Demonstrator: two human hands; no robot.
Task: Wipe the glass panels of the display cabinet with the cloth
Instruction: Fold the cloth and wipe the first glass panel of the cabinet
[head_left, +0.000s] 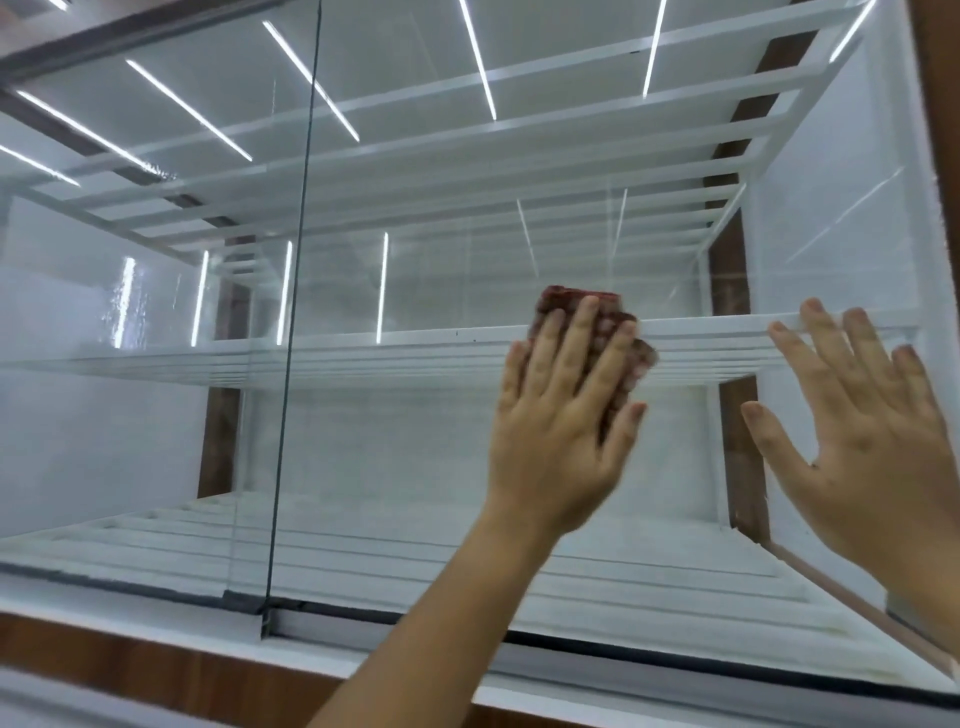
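At centre frame, the left hand (563, 415) presses the reddish cloth (597, 332) flat-fingered against the glass panel (519, 234); the right hand (872, 431), lower right, rests spread open on it.

Linear ceiling lights (189, 109) reflected above wood-grain trim (130, 660).

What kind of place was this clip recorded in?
Probably a shop or showroom: a big display cabinet with glass panels, empty white shelves and strip lights inside. The left hand presses a cloth to the glass.
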